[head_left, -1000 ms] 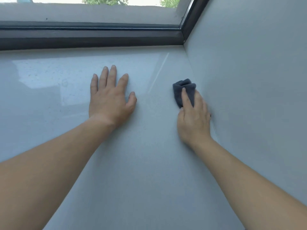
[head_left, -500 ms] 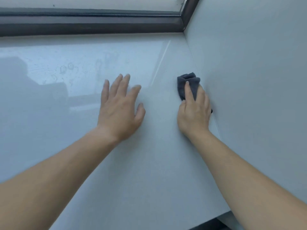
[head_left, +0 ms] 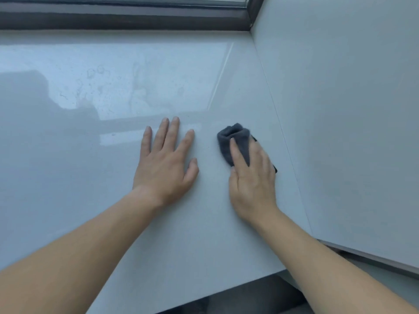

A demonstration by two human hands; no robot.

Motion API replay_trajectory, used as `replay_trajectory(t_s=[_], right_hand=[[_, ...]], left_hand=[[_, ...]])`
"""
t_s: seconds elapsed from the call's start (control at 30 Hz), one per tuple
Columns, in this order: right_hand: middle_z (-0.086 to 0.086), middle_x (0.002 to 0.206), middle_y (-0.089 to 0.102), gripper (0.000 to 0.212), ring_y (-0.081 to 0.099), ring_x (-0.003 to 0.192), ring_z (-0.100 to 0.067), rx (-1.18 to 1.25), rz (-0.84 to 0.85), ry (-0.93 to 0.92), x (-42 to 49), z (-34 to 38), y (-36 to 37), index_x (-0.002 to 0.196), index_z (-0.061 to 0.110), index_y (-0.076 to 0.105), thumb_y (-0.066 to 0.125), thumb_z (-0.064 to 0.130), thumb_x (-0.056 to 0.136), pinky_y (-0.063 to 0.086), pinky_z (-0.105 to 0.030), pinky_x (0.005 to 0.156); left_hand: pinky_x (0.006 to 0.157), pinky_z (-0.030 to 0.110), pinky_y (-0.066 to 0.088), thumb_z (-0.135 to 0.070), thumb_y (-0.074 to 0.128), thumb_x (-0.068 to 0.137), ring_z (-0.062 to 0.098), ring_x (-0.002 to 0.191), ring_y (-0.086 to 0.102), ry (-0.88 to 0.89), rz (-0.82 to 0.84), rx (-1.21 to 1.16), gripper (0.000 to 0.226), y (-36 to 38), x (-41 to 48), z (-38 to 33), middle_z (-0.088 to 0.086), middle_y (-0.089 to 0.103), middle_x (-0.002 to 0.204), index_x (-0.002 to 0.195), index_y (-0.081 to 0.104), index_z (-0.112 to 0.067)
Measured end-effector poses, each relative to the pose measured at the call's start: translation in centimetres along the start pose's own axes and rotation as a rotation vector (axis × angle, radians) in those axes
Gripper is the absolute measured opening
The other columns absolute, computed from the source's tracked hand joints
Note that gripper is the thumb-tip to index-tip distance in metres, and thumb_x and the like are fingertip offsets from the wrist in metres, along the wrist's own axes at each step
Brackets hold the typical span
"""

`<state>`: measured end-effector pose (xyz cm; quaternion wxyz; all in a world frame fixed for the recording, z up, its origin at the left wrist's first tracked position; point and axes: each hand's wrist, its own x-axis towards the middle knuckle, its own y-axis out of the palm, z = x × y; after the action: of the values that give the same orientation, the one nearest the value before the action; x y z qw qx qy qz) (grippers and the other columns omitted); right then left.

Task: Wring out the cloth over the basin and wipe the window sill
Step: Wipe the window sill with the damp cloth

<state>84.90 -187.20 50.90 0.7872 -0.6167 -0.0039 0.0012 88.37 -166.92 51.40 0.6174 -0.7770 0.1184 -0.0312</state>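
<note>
the left hand (head_left: 164, 165) lies palm down on the window sill (head_left: 68, 177), its fingers (head_left: 162, 132) spread a little apart and flat against the glossy surface, holding nothing. just to its right, apart from it, the right hand (head_left: 251, 180) presses down on a small bunched dark grey cloth (head_left: 237, 141); its fingers (head_left: 235, 152) lie close together over the top of the cloth, pinning it to the sill rather than wrapping round it. the far end of the cloth pokes out beyond the fingertips and a dark corner shows at the right edge of the hand. the cloth sits near the side wall (head_left: 340, 109) but not touching it. the sill is pale grey and shiny, with smeared water marks and dried droplet rings (head_left: 99, 73) in the reflected light beyond the left hand. a dark window frame (head_left: 124, 19) runs along the back edge and meets the wall in the top right corner. the front edge of the sill shows at the bottom, with something dark below it that cannot be made out.
</note>
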Motion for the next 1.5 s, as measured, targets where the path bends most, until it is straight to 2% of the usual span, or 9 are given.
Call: replay_trajectory(t_s=[0.07, 0.23, 0.47, 0.63, 0.83, 1.07, 1.23, 1.4, 1.5], right_hand=[[-0.009, 0.161, 0.021, 0.061, 0.025, 0.145, -0.032, -0.025, 0.046, -0.058, 0.4, -1.9, -0.3, 0.156, 0.030, 0.025, 0.035, 0.026, 0.095, 0.026, -0.048, 0.117], [-0.015, 0.161, 0.019, 0.059, 0.022, 0.145, -0.034, -0.037, -0.016, 0.257, 3.3, -3.0, -0.6, 0.157, 0.026, 0.023, 0.036, 0.025, 0.099, 0.019, -0.048, 0.118], [-0.012, 0.162, 0.017, 0.063, 0.022, 0.146, -0.031, -0.039, 0.097, -0.065, -3.5, -2.2, -0.7, 0.157, 0.029, 0.021, 0.034, 0.024, 0.095, 0.024, -0.045, 0.117], [-0.012, 0.163, 0.015, 0.063, 0.019, 0.146, -0.032, -0.031, 0.000, 0.285, 1.4, -2.7, -0.3, 0.157, 0.027, 0.019, 0.037, 0.022, 0.097, 0.018, -0.046, 0.117], [-0.013, 0.162, 0.017, 0.069, 0.022, 0.146, -0.032, -0.047, 0.110, -0.044, -8.0, -3.1, -0.8, 0.157, 0.027, 0.020, 0.046, 0.019, 0.093, 0.026, -0.046, 0.116], [-0.020, 0.159, 0.021, 0.066, 0.024, 0.143, -0.037, -0.023, 0.004, 0.273, -7.6, -2.5, -0.3, 0.156, 0.020, 0.022, 0.046, 0.020, 0.094, 0.028, -0.050, 0.114], [-0.015, 0.161, 0.018, 0.069, 0.022, 0.147, -0.033, -0.058, 0.133, -0.067, -13.3, -3.1, -0.7, 0.157, 0.027, 0.019, 0.042, 0.022, 0.092, 0.026, -0.046, 0.116], [-0.019, 0.158, 0.025, 0.067, 0.029, 0.142, -0.038, -0.030, 0.012, 0.226, -12.8, -4.2, -0.5, 0.155, 0.020, 0.028, 0.049, 0.016, 0.091, 0.033, -0.052, 0.112], [-0.016, 0.159, 0.022, 0.069, 0.025, 0.145, -0.036, 0.015, 0.049, 0.076, -16.5, -2.8, -0.4, 0.155, 0.024, 0.027, 0.045, 0.015, 0.089, 0.031, -0.051, 0.112]], left_hand=[[0.122, 0.051, -0.002, -0.051, 0.023, 0.093, 0.024, 0.153, -0.006, -0.005, 0.003, -0.003, 0.068, 0.2, 0.0, 0.0, 0.009, 0.003, 0.167, 0.155, 0.021, -0.024], [0.123, 0.042, -0.004, -0.047, 0.027, 0.095, 0.019, 0.153, 0.005, -0.019, -0.089, -0.257, 0.062, -0.2, -0.6, 0.8, 0.006, 0.019, 0.164, 0.148, 0.040, -0.020], [0.123, 0.048, 0.000, -0.043, 0.029, 0.096, 0.023, 0.153, 0.008, 0.008, -0.061, -0.209, 0.058, 0.5, -7.4, -1.3, 0.009, 0.023, 0.163, 0.146, 0.045, -0.019], [0.123, 0.048, -0.003, -0.045, 0.028, 0.096, 0.021, 0.153, -0.005, 0.019, 0.003, -0.086, 0.061, 2.2, -8.7, -1.3, 0.007, 0.008, 0.166, 0.153, 0.033, -0.023], [0.123, 0.050, 0.001, -0.046, 0.029, 0.095, 0.021, 0.154, -0.003, 0.004, 0.014, -0.056, 0.063, 2.2, -9.1, -1.1, 0.007, 0.008, 0.166, 0.152, 0.033, -0.022], [0.123, 0.047, -0.003, -0.047, 0.029, 0.093, 0.018, 0.153, -0.005, -0.005, -0.003, -0.062, 0.064, 2.6, -9.5, -0.9, 0.005, 0.007, 0.167, 0.153, 0.033, -0.023], [0.123, 0.046, -0.005, -0.047, 0.028, 0.093, 0.019, 0.153, 0.001, 0.001, -0.003, -0.074, 0.063, 2.4, -9.9, -0.7, 0.006, 0.014, 0.165, 0.149, 0.038, -0.020], [0.122, 0.052, 0.001, -0.043, 0.032, 0.094, 0.021, 0.153, 0.011, 0.082, -0.001, -0.066, 0.056, 1.6, -13.8, -1.6, 0.008, 0.026, 0.162, 0.142, 0.048, -0.018], [0.122, 0.054, 0.004, -0.043, 0.032, 0.094, 0.025, 0.152, 0.014, 0.078, 0.032, -0.044, 0.056, 1.7, -16.9, -2.0, 0.011, 0.027, 0.161, 0.141, 0.049, -0.017]])
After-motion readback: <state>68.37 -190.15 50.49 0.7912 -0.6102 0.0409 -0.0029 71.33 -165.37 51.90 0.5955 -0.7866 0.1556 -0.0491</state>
